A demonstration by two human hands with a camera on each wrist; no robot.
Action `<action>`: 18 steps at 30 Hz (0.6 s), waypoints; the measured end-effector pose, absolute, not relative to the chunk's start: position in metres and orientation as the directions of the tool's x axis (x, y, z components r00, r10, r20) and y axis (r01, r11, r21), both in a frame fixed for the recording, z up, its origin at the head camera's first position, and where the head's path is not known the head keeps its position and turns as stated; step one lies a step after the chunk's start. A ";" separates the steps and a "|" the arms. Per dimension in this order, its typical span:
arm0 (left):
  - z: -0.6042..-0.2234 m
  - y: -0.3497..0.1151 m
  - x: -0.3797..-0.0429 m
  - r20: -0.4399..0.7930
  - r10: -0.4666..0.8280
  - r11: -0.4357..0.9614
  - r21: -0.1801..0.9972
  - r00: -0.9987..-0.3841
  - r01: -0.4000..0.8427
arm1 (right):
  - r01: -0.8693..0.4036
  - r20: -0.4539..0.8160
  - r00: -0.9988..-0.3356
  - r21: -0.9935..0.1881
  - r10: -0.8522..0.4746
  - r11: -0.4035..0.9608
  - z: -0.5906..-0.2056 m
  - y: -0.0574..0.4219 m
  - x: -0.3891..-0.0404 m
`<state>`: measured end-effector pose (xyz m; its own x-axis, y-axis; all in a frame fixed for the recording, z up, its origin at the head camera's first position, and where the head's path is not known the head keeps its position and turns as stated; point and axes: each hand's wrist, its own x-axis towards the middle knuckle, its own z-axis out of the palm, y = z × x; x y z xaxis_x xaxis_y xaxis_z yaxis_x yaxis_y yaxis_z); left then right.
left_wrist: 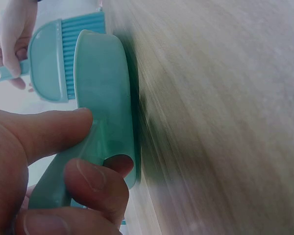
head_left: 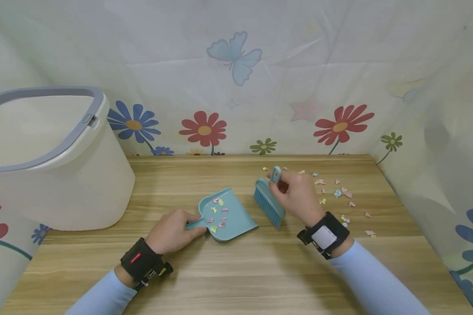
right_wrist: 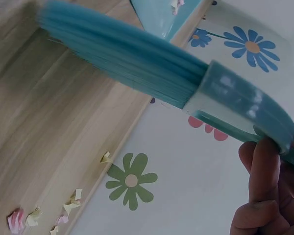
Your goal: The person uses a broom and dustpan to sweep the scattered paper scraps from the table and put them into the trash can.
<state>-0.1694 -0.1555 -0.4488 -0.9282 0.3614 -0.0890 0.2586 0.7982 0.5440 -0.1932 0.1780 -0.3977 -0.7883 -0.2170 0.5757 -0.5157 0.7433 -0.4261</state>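
Note:
A blue-green dustpan (head_left: pixel 236 218) lies on the wooden table, several pink and yellow paper scraps (head_left: pixel 214 210) in its back half. My left hand (head_left: pixel 175 232) grips its short handle, thumb on top and fingers curled beneath, as the left wrist view shows. To the right of the pan's front lip, my right hand (head_left: pixel 299 194) holds a matching hand brush (head_left: pixel 267 201) by its handle. The brush is tilted, bristles (right_wrist: pixel 127 54) pointing down toward the table and apart from the pan. Whether the bristle tips touch the wood cannot be made out.
More crumpled paper scraps (head_left: pixel 337 193) in pink, yellow and blue are scattered right of and behind my right hand. A large white bin (head_left: pixel 90 175) with a grey rim stands at the left. Flower-printed curtain (head_left: pixel 236 109) surrounds the wooden table (head_left: pixel 236 280) at the back and sides.

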 end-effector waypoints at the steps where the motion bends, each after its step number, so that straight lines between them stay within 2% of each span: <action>1: -0.449 -0.156 -0.169 -0.090 0.360 0.798 0.545 -0.929 0.256 | -0.517 0.577 -0.786 -0.417 -0.222 0.747 -0.398 0.177 -0.191; 5: -0.449 -0.155 -0.169 -0.094 0.359 0.794 0.553 -0.929 0.251 | -0.529 0.577 -0.779 -0.395 -0.246 0.751 -0.399 0.173 -0.183; 8: -0.448 -0.156 -0.168 -0.096 0.358 0.793 0.557 -0.929 0.248 | -0.540 0.556 -0.789 -0.423 -0.262 0.727 -0.398 0.169 -0.178; 15: -0.448 -0.156 -0.168 -0.082 0.355 0.801 0.540 -0.931 0.258 | -0.462 0.457 -0.873 -0.661 -0.172 0.592 -0.397 0.174 -0.171; 18: -0.445 -0.156 -0.166 -0.042 0.369 0.793 0.535 -0.929 0.291 | -0.438 0.455 -0.883 -0.710 -0.115 0.552 -0.399 0.183 -0.166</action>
